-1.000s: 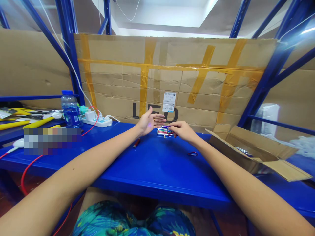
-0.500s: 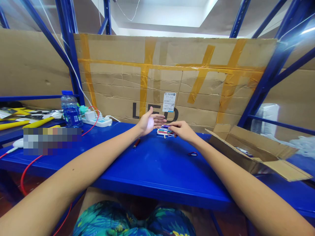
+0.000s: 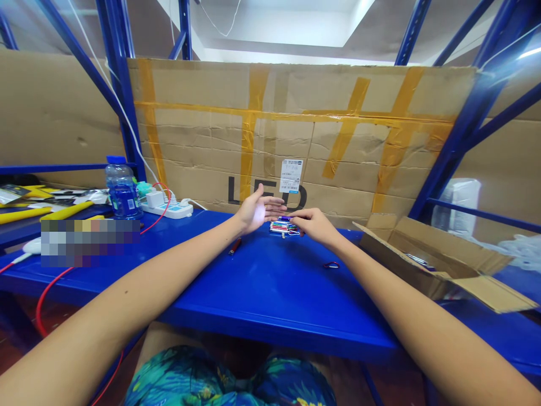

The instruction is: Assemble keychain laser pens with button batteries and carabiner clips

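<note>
My left hand (image 3: 257, 210) is held up on edge over the blue shelf (image 3: 262, 282), palm facing right, fingers stretched out and holding nothing. A lit patch shows on its palm. My right hand (image 3: 313, 223) rests just right of it, fingers pinched on a small blue cylinder (image 3: 284, 218) that points at the left palm. Below that lies a small stack of coloured cylinders (image 3: 283, 228) on the shelf. A red one (image 3: 235, 246) lies alone to the left. A small carabiner clip (image 3: 331, 265) lies to the right.
An open cardboard box (image 3: 439, 262) sits at the right. A taped cardboard sheet (image 3: 296, 124) stands behind. A water bottle (image 3: 122, 189), a white power strip (image 3: 167, 208) and a red cable (image 3: 51, 293) are at the left, with yellow tools (image 3: 38, 211) beyond.
Almost nothing has moved. The lit patch on my left palm has changed from bluish to white, and both hands have stayed in place.
</note>
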`<action>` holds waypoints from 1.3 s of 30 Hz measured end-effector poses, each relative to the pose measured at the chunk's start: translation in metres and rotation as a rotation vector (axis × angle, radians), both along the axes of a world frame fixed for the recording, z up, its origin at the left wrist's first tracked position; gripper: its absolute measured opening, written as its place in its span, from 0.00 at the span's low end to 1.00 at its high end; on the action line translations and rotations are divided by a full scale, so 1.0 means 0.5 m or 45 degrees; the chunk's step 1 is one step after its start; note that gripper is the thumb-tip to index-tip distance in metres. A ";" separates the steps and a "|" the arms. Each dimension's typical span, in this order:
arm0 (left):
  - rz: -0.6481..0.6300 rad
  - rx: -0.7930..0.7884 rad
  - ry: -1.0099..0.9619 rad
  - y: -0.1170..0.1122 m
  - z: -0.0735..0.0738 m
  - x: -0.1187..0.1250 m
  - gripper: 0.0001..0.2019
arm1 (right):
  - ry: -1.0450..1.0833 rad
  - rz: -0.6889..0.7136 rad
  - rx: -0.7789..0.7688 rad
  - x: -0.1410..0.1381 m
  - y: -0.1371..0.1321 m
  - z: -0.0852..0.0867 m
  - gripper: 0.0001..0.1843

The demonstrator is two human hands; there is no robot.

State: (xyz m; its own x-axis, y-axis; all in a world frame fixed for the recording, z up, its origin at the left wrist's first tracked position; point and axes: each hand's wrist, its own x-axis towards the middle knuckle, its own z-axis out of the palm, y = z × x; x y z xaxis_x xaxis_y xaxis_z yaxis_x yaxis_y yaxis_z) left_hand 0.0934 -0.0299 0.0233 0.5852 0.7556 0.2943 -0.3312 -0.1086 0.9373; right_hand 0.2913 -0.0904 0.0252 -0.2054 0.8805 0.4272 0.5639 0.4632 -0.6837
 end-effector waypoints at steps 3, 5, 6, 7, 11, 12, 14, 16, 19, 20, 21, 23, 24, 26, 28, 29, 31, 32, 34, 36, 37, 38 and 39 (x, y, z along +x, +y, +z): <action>-0.016 -0.002 0.001 0.000 0.000 0.000 0.37 | 0.030 -0.009 0.000 -0.002 -0.005 0.003 0.18; -0.024 -0.003 -0.002 0.001 0.000 0.000 0.37 | 0.047 -0.016 0.000 -0.004 -0.008 0.005 0.17; -0.025 -0.006 -0.003 0.001 0.000 0.000 0.37 | 0.051 -0.020 0.000 -0.005 -0.009 0.005 0.17; -0.022 -0.011 -0.003 0.001 0.001 0.000 0.37 | 0.055 -0.025 -0.001 -0.005 -0.009 0.006 0.16; -0.015 -0.007 0.004 0.001 0.001 0.000 0.37 | 0.078 -0.024 0.002 -0.005 -0.009 0.006 0.17; -0.018 0.001 0.002 0.001 0.001 0.000 0.37 | 0.082 -0.019 0.006 -0.005 -0.010 0.007 0.18; -0.017 0.010 -0.004 0.001 0.001 -0.001 0.37 | 0.078 -0.014 0.002 -0.006 -0.011 0.008 0.17; -0.014 0.007 -0.004 0.001 0.001 -0.001 0.37 | 0.070 -0.026 -0.016 -0.008 -0.014 0.009 0.16; -0.018 0.007 -0.002 0.002 0.001 -0.001 0.37 | 0.079 -0.041 -0.027 -0.009 -0.017 0.011 0.16; -0.019 0.006 -0.002 0.002 0.001 -0.001 0.37 | 0.079 -0.041 -0.025 -0.009 -0.017 0.011 0.16; -0.017 0.002 -0.002 0.002 0.001 -0.001 0.37 | 0.075 -0.040 -0.025 -0.009 -0.017 0.011 0.16; -0.012 -0.005 0.000 0.001 0.001 -0.001 0.37 | 0.068 -0.039 -0.023 -0.009 -0.017 0.011 0.16; -0.011 -0.003 0.003 0.000 0.002 -0.001 0.37 | 0.066 -0.040 -0.021 -0.009 -0.018 0.012 0.16; -0.010 0.006 0.013 -0.001 0.002 -0.001 0.37 | 0.063 -0.045 -0.021 -0.010 -0.018 0.012 0.16; 0.000 0.013 0.027 -0.003 0.003 -0.001 0.37 | 0.054 -0.047 -0.030 -0.010 -0.019 0.012 0.16; 0.007 0.013 0.033 -0.005 0.004 -0.001 0.37 | 0.052 -0.046 -0.033 -0.010 -0.018 0.012 0.16; 0.009 0.015 0.039 -0.006 0.004 0.000 0.38 | 0.059 -0.037 -0.029 -0.008 -0.017 0.010 0.16; 0.004 0.015 0.039 -0.007 0.005 0.000 0.38 | 0.063 -0.032 -0.028 -0.007 -0.015 0.010 0.16; -0.010 0.008 0.034 -0.008 0.005 0.000 0.38 | 0.063 -0.028 -0.031 -0.004 -0.011 0.008 0.15; -0.022 0.002 0.022 -0.008 0.005 0.000 0.37 | 0.067 -0.027 -0.038 0.000 -0.006 0.006 0.14; -0.027 0.005 0.014 -0.008 0.005 0.000 0.36 | 0.083 -0.026 -0.046 0.001 -0.004 0.005 0.13; -0.031 0.015 0.009 -0.007 0.004 0.000 0.35 | 0.111 -0.017 -0.063 0.003 -0.001 0.004 0.12; -0.031 0.036 0.009 -0.007 0.003 0.000 0.32 | 0.153 0.006 -0.092 0.004 0.001 0.002 0.12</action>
State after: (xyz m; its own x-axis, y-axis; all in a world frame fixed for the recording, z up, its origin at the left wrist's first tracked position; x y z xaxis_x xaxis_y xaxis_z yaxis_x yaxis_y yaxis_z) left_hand 0.0934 -0.0333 0.0249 0.6055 0.7325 0.3112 -0.3276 -0.1270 0.9363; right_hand 0.2932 -0.0900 0.0264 -0.1606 0.9092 0.3841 0.4741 0.4123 -0.7780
